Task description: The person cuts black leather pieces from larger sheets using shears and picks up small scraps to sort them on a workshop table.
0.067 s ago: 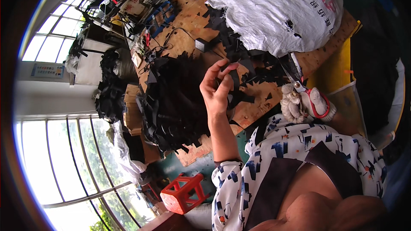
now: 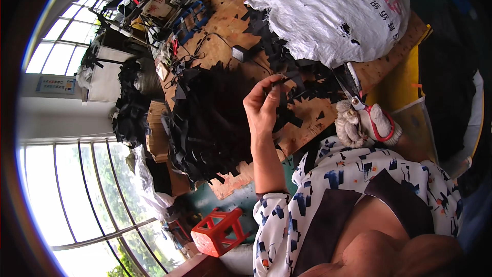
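My bare left hand is raised over the work table, thumb and fingers pinched together on a piece of black fabric. Part of that piece is hard to tell from the dark scraps behind it. A white knitted glove covers my right hand, whose fingers are closed round the red handles of a pair of scissors. The scissor blades stand a little apart and point toward the fabric scraps. Beside my left wrist lies a large heap of black fabric pieces.
A white woven sack lies on the far part of the wooden table. A black adapter with a cord and a blue plastic basket rest there too. On the floor stands a red stool; a yellow panel is at right.
The fingers of my left hand have come together, where they were slightly apart before. My right hand and the scissors have hardly moved.
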### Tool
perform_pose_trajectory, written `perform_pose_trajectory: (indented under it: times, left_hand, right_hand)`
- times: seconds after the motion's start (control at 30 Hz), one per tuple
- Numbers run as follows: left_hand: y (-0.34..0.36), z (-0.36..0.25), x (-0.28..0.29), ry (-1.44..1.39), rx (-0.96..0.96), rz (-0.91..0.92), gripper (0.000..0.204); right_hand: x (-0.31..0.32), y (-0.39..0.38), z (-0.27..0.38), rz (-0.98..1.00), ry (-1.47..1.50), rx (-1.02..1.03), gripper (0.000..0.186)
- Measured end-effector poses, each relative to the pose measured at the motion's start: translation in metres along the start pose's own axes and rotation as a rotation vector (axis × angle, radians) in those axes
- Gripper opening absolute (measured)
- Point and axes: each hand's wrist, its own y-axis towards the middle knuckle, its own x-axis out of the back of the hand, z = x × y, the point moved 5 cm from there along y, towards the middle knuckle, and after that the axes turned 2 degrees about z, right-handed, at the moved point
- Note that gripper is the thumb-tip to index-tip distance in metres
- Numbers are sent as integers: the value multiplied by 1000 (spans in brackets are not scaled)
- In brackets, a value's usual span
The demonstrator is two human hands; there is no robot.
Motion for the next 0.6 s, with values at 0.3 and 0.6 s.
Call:
perform_pose_trajectory:
  times: [0.3, 0.6]
  left_hand:
    - [5, 42, 1, 469, -56, -98, 17]
    - [-9, 79, -16, 136, 288, 32, 19]
  right_hand:
    - [4, -6, 0, 51, -21, -25, 90]
    - [18, -6, -7, -98, -36, -40, 89]
